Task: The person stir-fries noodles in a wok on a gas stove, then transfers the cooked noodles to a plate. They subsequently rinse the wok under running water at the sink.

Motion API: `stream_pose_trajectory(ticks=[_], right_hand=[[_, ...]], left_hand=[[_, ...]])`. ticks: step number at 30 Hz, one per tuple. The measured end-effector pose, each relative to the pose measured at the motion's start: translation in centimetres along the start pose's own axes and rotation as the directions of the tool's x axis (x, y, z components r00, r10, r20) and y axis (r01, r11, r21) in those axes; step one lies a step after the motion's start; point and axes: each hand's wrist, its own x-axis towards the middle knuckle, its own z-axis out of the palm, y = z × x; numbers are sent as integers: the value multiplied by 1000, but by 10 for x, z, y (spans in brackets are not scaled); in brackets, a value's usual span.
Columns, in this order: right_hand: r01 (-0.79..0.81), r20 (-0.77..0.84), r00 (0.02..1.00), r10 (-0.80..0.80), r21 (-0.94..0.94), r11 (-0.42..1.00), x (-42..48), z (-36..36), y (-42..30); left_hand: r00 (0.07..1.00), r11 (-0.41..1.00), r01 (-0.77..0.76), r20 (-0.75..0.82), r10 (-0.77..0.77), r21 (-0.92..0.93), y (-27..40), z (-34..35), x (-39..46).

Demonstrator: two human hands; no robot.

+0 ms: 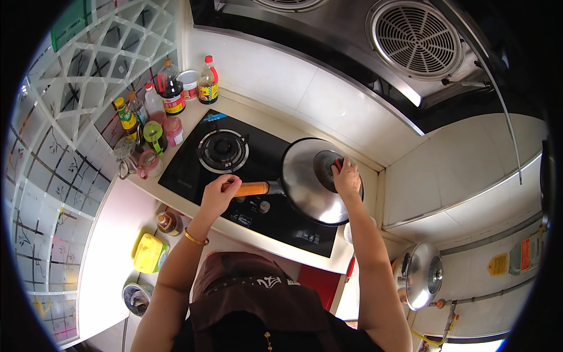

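Observation:
A pan with a wooden handle (251,189) sits over the right side of a black glass gas hob (184,176). Its domed metal lid (303,176) covers it, so the inside is hidden. My left hand (220,193) is closed around the end of the handle. On top of the lid, my right hand (346,178) grips the dark lid knob (338,164), which shows a bit of red. The lid looks seated on the pan's rim. To the left, the other gas burner (223,150) is uncovered, with no flame visible.
Sauce bottles (173,94), a green-lidded jar (154,134) and pink-lidded jars (151,163) crowd the counter's left end. Overhead hangs a range hood (415,42). A lidded metal pot (422,277) stands right of my arm. A yellow jug (149,254) is low at left.

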Motion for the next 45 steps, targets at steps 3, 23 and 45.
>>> stream_pose_trajectory(ticks=[3, 23, 45], right_hand=[[-6, -35, 999, 8, 42, 999, 5, -2, 5], [-480, 373, 875, 307, 745, 463, 41, -105, 62], [-37, -27, 999, 40, 120, 992, 53, -116, 15]], left_hand=[[999, 999, -39, -28, 39, -8, -5, 2, 0], [970, 999, -39, 241, 31, 25, -9, -18, 12], [947, 975, -220, 230, 223, -38, -23, -27, -6]])
